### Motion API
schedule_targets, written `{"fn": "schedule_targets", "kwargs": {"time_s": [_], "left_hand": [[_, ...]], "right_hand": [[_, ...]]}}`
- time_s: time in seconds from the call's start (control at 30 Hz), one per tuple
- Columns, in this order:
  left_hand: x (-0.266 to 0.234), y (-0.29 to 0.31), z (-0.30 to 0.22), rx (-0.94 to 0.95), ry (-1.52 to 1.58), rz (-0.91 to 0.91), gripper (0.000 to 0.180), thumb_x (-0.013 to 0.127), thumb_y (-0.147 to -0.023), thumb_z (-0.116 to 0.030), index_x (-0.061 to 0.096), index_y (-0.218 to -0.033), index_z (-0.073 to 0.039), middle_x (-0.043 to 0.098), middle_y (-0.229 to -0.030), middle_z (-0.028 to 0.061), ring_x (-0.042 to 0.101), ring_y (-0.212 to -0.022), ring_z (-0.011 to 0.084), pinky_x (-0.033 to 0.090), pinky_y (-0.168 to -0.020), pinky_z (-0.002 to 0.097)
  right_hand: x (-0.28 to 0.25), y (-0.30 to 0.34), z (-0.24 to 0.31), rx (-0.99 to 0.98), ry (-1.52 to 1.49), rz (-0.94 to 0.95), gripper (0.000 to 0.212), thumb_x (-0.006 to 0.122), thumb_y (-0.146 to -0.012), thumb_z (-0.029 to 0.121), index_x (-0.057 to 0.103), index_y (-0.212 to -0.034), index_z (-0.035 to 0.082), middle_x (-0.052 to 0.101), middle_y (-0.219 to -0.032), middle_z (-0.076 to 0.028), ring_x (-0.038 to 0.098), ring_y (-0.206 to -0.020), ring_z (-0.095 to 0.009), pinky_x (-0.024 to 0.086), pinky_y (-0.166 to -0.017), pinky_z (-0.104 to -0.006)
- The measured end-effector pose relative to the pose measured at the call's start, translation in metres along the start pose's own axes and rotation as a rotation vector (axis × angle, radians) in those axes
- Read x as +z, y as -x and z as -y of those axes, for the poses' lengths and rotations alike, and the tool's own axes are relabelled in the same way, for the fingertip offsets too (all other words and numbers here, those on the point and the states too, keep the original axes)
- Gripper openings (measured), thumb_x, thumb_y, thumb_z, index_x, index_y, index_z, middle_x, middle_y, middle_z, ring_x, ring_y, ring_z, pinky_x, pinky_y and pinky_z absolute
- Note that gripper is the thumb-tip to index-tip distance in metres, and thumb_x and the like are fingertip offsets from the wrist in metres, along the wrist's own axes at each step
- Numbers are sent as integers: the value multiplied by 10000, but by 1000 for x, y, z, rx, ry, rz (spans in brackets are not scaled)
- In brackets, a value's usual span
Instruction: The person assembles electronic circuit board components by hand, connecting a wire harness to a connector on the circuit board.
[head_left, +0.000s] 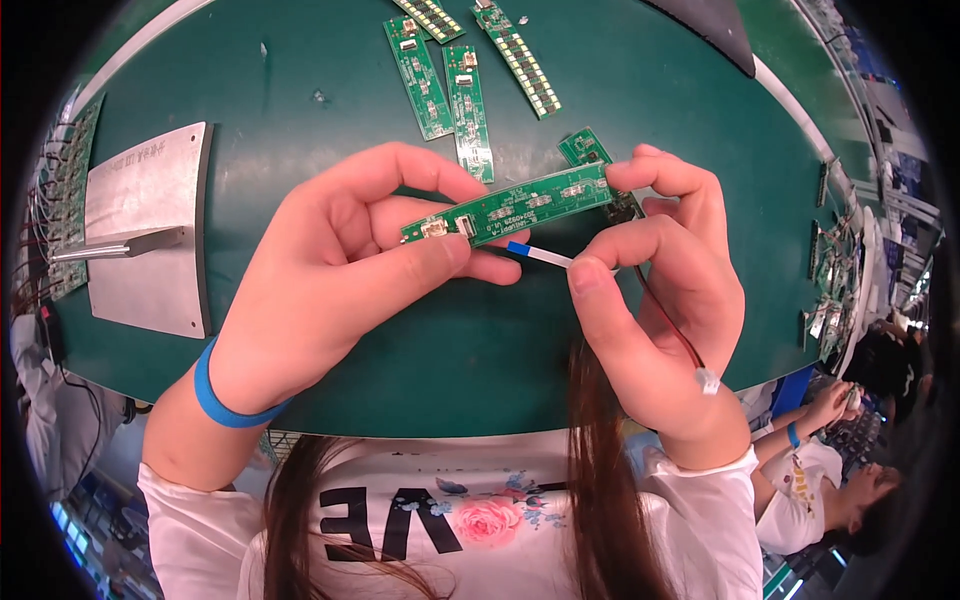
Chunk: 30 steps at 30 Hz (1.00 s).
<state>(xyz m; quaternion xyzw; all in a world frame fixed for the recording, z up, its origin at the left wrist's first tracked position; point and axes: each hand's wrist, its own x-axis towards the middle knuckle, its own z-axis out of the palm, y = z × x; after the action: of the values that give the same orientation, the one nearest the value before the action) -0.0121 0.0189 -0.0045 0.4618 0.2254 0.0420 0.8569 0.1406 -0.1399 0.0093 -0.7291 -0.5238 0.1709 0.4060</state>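
Between thumb and fingers, my left hand pinches the left end of a long green circuit board, held tilted above the table. Two white connectors sit near that end. My right hand pinches a short white ribbon cable between thumb and index finger. Its blue tip points left, just below the board, apart from the connectors. My right hand's other fingers reach the board's right end and a small green circuit board behind it. A dark red wire with a white plug hangs by my right palm.
Several long green circuit boards lie at the far middle of the dark green table. A metal plate with a handle stands at left, beside wired boards. More small boards lie along the right edge. Another person sits at lower right.
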Motion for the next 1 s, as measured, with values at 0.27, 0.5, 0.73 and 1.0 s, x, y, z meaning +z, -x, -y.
{"fn": "schedule_targets", "kwargs": {"time_s": [0.27, 0.5, 0.73, 1.0], "left_hand": [[-1, 1, 0, -14, -2, 14, 277, 546, -891, 4, 488, -1158, 51, 654, -1074, 189, 661, -983, 267, 499, -907, 334], [1, 4, -1, -53, 24, 39, 277, 545, -879, 36, 516, -1151, 80, 661, -1047, 172, 675, -943, 270, 521, -866, 325], [2, 4, -2, -41, -9, 39, 278, 535, -879, 48, 518, -1153, 89, 662, -1041, 178, 679, -933, 266, 525, -860, 322], [5, 4, -4, -54, -30, 44, 283, 539, -874, 53, 519, -1153, 91, 660, -1048, 182, 681, -928, 264, 529, -853, 322]], "right_hand": [[0, -3, -4, -97, 36, -14, 61, 669, -753, 38, 615, -769, 15, 509, -1193, -179, 415, -1203, -307, 231, -1082, -486], [5, -3, -2, -89, -9, 15, 60, 670, -753, 17, 613, -762, 4, 523, -1134, -187, 450, -1159, -295, 258, -1076, -476], [6, -5, -4, -135, -20, 17, 57, 669, -757, 18, 618, -770, -4, 535, -1101, -188, 476, -1120, -298, 284, -1062, -471], [3, -3, -1, -110, -54, 29, 64, 674, -753, 24, 621, -770, -8, 538, -1096, -170, 466, -1137, -297, 301, -1044, -453]]}}
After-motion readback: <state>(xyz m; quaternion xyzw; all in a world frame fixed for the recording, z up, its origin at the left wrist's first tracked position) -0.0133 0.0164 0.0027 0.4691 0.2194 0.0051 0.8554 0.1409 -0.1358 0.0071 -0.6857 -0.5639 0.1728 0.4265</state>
